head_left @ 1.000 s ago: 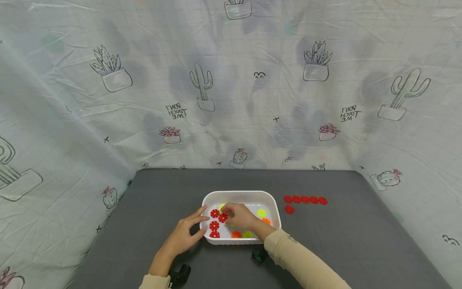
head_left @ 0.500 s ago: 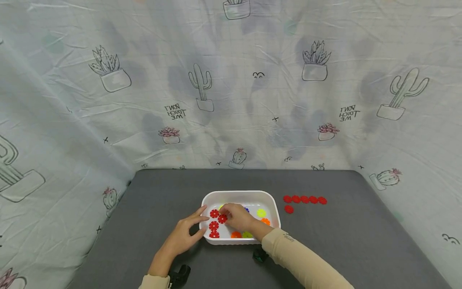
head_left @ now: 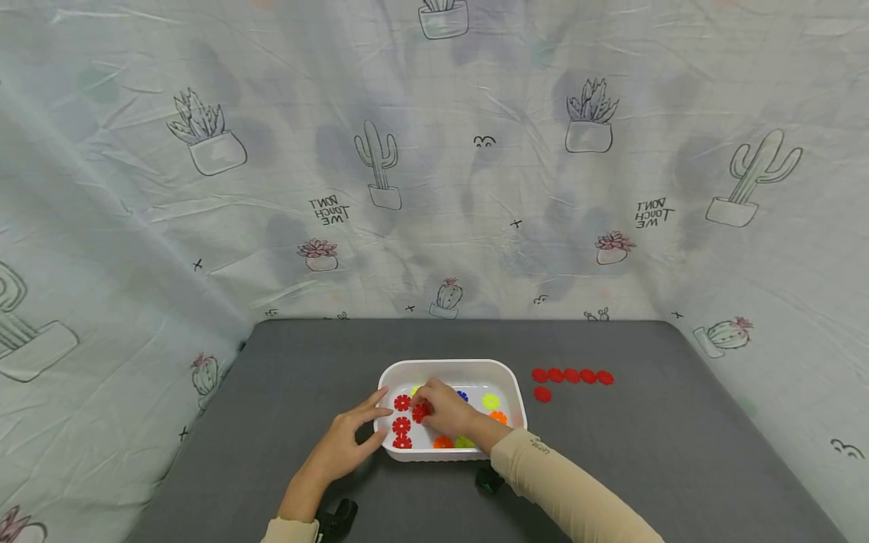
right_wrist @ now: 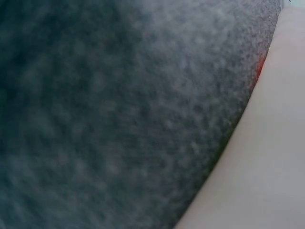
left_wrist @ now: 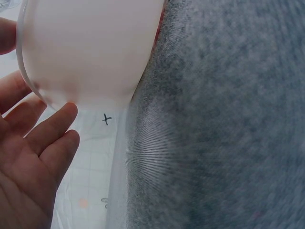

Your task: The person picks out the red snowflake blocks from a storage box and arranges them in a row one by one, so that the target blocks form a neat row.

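1. Right hand reaches into the smooth white plastic tub, fingers pinching a toothed red disc.
2. Left hand spread, fingers straight against the tub's rounded left wall.
3. Tub sits mid-table on grey felt; flat red discs lie in a row to its right.

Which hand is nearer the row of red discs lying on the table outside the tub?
Right. The right hand is inside the white tub, nearer the red discs; the left hand rests on the tub's far side.
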The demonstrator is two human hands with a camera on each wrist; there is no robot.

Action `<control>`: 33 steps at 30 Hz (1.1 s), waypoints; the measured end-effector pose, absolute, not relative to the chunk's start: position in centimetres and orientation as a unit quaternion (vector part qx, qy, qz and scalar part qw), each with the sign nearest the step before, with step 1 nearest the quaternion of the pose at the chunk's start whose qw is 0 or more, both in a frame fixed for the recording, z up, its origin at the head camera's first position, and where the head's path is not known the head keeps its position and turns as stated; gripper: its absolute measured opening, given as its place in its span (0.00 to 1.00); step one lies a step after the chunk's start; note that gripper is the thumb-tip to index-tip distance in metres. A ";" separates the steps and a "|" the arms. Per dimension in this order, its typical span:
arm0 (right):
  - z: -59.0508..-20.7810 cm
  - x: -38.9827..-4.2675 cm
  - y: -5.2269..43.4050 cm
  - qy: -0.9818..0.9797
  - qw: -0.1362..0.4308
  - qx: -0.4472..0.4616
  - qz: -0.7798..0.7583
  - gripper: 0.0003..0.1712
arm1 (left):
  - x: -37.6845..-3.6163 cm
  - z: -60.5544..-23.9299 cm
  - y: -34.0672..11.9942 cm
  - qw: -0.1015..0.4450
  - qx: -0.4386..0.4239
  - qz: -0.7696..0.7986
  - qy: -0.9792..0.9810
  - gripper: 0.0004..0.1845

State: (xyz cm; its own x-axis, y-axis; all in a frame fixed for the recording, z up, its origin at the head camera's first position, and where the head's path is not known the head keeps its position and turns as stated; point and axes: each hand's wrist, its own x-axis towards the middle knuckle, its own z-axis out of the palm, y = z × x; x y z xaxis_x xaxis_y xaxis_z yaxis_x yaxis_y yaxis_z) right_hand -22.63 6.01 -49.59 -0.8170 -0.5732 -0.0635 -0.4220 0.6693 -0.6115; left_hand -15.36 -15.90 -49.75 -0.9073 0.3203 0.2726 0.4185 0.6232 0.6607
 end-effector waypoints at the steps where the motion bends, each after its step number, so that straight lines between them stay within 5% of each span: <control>1: -49.6 -22.7 6.0 0.905 0.126 -0.275 -0.299 0.16 | -15.4 -49.7 -15.9 0.065 -0.205 -0.382 -0.899 0.18; 33: -46.8 -22.5 9.9 0.820 0.089 -0.233 -0.515 0.18 | -15.4 -49.5 -15.8 0.065 -0.211 -0.392 -0.893 0.17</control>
